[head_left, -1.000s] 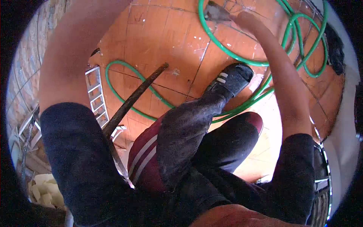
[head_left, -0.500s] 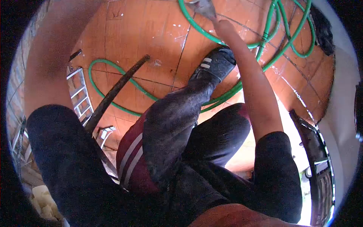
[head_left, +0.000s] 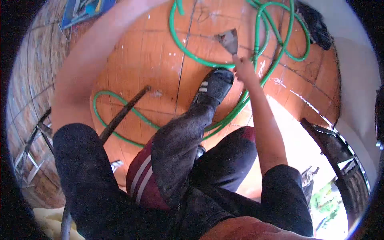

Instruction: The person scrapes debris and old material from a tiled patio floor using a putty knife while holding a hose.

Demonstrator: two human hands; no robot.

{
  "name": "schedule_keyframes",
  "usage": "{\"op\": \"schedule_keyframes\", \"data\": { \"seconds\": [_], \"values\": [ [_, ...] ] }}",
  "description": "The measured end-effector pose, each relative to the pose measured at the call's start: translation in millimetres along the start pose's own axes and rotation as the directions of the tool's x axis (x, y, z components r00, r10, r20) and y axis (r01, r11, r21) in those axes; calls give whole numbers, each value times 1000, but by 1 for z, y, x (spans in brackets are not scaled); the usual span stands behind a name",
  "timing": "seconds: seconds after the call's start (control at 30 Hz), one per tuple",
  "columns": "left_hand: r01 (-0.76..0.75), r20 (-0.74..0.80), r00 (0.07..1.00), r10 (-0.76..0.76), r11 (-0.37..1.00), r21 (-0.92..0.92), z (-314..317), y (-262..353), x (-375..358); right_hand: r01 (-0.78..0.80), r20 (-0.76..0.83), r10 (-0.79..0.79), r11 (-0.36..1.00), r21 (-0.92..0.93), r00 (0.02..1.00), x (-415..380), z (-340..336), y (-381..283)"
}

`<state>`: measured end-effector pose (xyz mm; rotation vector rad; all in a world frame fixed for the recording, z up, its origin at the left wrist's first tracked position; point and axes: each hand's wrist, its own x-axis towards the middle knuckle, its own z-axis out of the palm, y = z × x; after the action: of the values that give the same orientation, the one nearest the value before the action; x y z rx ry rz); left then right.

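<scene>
My right hand is closed around the handle of a putty knife, whose wide, stained metal blade points up and left above the orange tiled floor. Just below that hand is the toe of my dark shoe with pale stripes. A green hose loops around and behind the hand and along the floor. My left forearm reaches up across the left side, and the left hand lies beyond the top edge, out of sight.
A long dark bar slants up from beside my left knee. At the upper left is a blue tray holding tools. Black cloth-like material lies by the wall at the upper right. A metal frame stands at the left.
The putty knife and right hand now appear lower and fully in view. My left forearm has swung rightward at the top. The camera view has shifted, bringing in the blue tray.
</scene>
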<state>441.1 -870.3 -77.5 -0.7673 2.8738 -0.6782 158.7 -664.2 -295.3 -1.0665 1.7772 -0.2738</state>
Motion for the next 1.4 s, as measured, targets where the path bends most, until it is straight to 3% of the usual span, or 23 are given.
{"op": "schedule_keyframes", "data": {
  "seconds": [0.07,0.13,0.17,0.2,0.27,0.33,0.4,0.43,0.47,0.53,0.6,0.63,0.67,0.7,0.83,0.9,0.93,1.17,1.2,1.23,1.27,1.33,1.4],
  "values": [
    [64,-61,996,-65,998,-13,8,4,-3,7,-24,-6,999,37,1000,-12,12,26],
    [207,85,978,-192,953,-222,23,8,-5,-164,67,155,975,147,986,-43,2,16],
    [19,88,996,-28,995,102,21,10,-7,-150,58,142,976,156,988,-51,0,17],
    [18,83,996,-28,993,115,32,16,-7,-194,104,174,956,219,979,-59,-2,21],
    [316,409,890,-203,920,-231,69,38,-6,-230,145,195,930,286,970,-67,-3,27],
    [324,280,929,-243,899,-294,81,57,-12,-247,152,206,903,352,967,-70,-2,35],
    [588,507,800,-321,591,-553,86,74,-11,-190,87,170,910,369,982,-70,2,47],
    [580,498,806,-320,597,-554,101,83,-13,-212,112,182,899,383,977,-69,4,50],
    [587,318,784,-534,467,-662,122,92,-17,-238,141,198,887,395,970,-70,5,51],
    [547,163,672,-722,335,-767,123,100,-12,-265,161,217,871,413,963,-76,-4,39],
    [756,-38,213,-976,189,-627,124,97,2,-289,236,207,870,399,949,-64,-13,30],
    [764,-31,209,-977,183,-619,123,85,4,-282,285,176,877,389,942,-55,-17,29],
    [553,533,127,-837,-386,-738,124,68,7,-291,298,182,878,380,937,-47,-21,26],
    [273,895,220,-387,-857,-437,124,55,8,-336,353,192,847,412,916,-42,-27,17],
    [202,891,139,-433,-868,-453,119,45,33,-410,372,256,805,429,892,-42,-54,-21],
    [-2,633,59,-772,-634,-773,110,50,47,-261,211,201,915,309,957,-41,-64,-35],
    [11,654,63,-754,-655,-755,106,48,49,-290,220,229,907,306,948,-36,-66,-37],
    [168,515,168,-840,-491,-855,89,47,65,-139,36,135,964,225,990,41,-33,-50],
    [176,392,245,-886,-357,-917,90,44,70,-128,10,130,953,273,991,52,-17,-53],
    [168,260,323,-910,-216,-962,89,40,76,-79,4,79,994,76,997,53,-17,-78],
    [172,257,321,-911,-211,-962,83,37,80,-74,7,73,994,78,997,44,-8,-90],
    [178,335,383,-861,-287,-941,68,27,89,53,-237,-126,955,-293,963,31,7,-109],
    [188,307,394,-866,-251,-950,62,26,87,54,-247,-107,976,-213,963,25,10,-102]
  ]
}}
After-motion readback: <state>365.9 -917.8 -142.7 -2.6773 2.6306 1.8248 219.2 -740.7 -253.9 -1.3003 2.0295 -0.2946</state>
